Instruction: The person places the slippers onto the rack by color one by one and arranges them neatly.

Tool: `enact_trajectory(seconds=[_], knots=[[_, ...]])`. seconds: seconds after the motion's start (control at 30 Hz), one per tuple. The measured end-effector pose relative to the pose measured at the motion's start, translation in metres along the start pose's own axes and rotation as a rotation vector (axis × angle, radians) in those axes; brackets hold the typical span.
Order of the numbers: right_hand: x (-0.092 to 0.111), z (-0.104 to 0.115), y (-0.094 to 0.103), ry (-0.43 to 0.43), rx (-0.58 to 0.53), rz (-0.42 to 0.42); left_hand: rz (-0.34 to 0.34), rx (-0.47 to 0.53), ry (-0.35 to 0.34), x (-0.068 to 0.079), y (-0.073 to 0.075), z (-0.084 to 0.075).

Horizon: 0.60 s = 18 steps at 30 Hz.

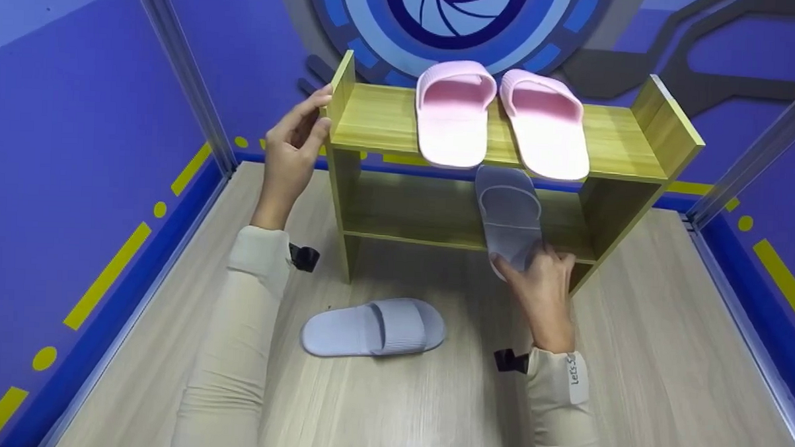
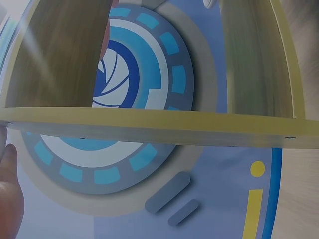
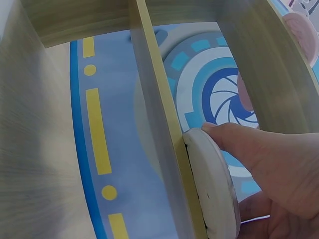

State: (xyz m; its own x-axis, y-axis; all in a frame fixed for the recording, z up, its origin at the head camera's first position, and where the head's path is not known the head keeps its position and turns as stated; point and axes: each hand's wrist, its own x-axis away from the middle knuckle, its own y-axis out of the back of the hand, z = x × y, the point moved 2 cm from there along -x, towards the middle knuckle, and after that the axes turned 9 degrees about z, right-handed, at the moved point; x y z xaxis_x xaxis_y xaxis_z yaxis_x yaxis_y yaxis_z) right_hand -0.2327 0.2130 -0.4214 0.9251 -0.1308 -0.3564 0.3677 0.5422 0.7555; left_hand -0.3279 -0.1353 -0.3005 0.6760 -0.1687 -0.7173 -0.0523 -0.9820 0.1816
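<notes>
My right hand pinches the heel end of a grey slipper, its toe pointing into the lower level of a wooden shoe rack. In the right wrist view the slipper's heel edge lies along the front edge of the lower board, my thumb on its upper side. My left hand touches the top of the rack's left side panel, fingers and thumb at its edge. The second grey slipper lies on the floor in front of the rack, toe to the right.
Two pink slippers sit side by side on the rack's top board, heels over its front edge. Behind the rack stands a blue patterned wall. Pale wood-look floor runs between the side walls.
</notes>
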Motion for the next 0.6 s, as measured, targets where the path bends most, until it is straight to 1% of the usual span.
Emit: enact_trajectory(seconds=[0.17,0.4,0.6], knots=[[-0.0015,0.0013,-0.0001,0.05,-0.002,-0.031,-0.001,0.001,0.001,0.0009,-0.0014,0.0001],[-0.0036,0.0008,-0.0005,0.046,0.004,-0.023,0.0,-0.024,-0.009,0.0015,-0.0018,0.0006],[-0.0053,0.0021,-0.0021,0.043,0.008,-0.011,0.003,-0.057,-0.008,0.0027,-0.0024,-0.0019]])
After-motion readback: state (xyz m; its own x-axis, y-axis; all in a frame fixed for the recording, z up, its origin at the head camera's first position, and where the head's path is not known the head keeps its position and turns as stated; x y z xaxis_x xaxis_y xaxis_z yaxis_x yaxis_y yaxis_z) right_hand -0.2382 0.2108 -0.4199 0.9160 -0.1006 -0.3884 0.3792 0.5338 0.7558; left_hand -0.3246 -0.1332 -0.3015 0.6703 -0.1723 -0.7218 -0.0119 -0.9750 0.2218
